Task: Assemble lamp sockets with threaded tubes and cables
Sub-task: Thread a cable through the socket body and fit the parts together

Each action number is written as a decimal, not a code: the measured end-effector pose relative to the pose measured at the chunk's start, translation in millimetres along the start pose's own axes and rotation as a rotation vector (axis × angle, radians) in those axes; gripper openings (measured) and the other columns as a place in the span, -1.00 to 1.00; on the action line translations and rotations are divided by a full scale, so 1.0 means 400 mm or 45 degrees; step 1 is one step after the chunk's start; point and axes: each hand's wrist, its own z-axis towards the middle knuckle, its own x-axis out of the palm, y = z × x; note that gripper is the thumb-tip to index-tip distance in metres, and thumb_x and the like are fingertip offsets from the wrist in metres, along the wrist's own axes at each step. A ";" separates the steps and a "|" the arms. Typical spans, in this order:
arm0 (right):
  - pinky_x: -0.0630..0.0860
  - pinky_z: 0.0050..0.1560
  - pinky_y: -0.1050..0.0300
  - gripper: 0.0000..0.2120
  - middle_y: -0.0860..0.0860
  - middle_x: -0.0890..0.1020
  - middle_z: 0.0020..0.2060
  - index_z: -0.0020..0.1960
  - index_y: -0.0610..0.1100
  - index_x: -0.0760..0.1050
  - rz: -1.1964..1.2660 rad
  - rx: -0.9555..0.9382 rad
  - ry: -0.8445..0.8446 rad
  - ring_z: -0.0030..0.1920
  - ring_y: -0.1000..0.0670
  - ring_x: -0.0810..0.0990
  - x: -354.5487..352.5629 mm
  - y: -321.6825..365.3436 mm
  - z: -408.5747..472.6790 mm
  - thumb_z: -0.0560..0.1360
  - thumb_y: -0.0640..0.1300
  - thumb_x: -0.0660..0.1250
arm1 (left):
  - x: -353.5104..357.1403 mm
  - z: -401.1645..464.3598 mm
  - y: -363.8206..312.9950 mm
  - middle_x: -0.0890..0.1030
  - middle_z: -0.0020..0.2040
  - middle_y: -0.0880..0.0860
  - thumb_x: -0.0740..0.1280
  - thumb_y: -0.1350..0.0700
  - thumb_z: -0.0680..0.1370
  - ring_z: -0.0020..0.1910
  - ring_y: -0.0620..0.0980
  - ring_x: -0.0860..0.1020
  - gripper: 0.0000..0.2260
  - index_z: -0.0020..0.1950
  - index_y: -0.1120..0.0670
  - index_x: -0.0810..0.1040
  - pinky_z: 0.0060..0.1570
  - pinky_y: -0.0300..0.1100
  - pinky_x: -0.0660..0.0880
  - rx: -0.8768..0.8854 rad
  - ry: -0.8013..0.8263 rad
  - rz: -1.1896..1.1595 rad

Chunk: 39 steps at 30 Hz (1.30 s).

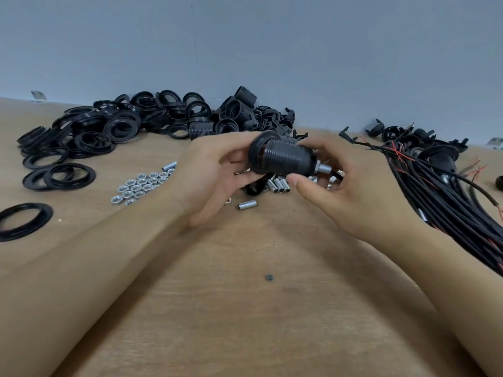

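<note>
Lamp socket (281, 156), black and ribbed, is being held above the wooden table (245, 295), between both hands, lying roughly level with its wide end toward the left. The left hand (215, 175) is gripping that wide end, thumb and fingers curled round the shell. The right hand (343, 186) is cupping the narrow end, fingers curled over the top of the socket and the thumb reaching in just under the threaded tube (324, 168), which is sticking out of the socket base past a nut (316, 165).

Judgement: the tube is being seated or tightened. To do this well, the left hand should be keeping the shell steady while the right is turning only the tube or nut, keeping the tube in line with the socket axis so the thread is not crossing. Whether the nut is already snug cannot be told.

Supplies are lying near: loose nuts (141, 186) to the left, spare tubes (279, 185) directly beneath the hands, black rings (81, 142) farther left, and the cable bundle (441, 191) to the right, within reach for threading.
</note>
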 end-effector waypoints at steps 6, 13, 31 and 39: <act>0.53 -0.25 0.26 -0.71 0.18 0.61 -0.12 0.16 0.01 0.54 0.079 -0.019 -0.017 -0.27 0.08 0.59 -0.005 0.011 -0.002 0.45 -0.03 0.45 | -0.028 0.002 -0.018 0.61 0.13 0.23 0.31 0.18 0.50 0.11 0.11 0.61 -0.71 0.19 0.21 0.59 0.17 -0.03 0.58 -0.068 0.151 -0.063; 0.57 -0.13 -0.03 -0.63 0.09 0.64 -0.03 0.22 -0.04 0.52 -0.085 -0.218 -0.085 -0.13 0.04 0.57 -0.009 0.003 -0.003 0.44 0.01 0.44 | -0.050 0.007 -0.018 0.68 0.05 0.07 0.55 0.02 0.35 0.00 -0.01 0.63 -0.51 0.26 0.08 0.62 0.04 -0.16 0.58 -0.155 0.260 -0.130; 0.60 -0.23 -0.06 -0.65 -0.03 0.65 -0.07 0.17 -0.14 0.57 -0.083 -0.302 -0.089 -0.18 -0.02 0.59 -0.024 -0.008 -0.002 0.43 -0.08 0.50 | -0.005 -0.028 -0.021 0.67 0.07 0.06 0.40 0.18 0.48 0.07 -0.03 0.63 -0.67 0.24 0.11 0.56 0.08 -0.18 0.57 0.110 0.171 0.161; 0.58 -0.21 -0.02 -0.67 0.21 0.60 -0.10 0.16 0.10 0.51 -0.055 -0.150 -0.004 -0.10 0.12 0.56 -0.014 -0.010 -0.001 0.44 0.16 0.38 | -0.019 -0.038 -0.071 0.66 -0.19 0.09 0.29 0.10 0.45 -0.14 0.05 0.65 -0.75 -0.05 0.19 0.70 0.13 -0.06 0.55 0.128 0.113 -0.402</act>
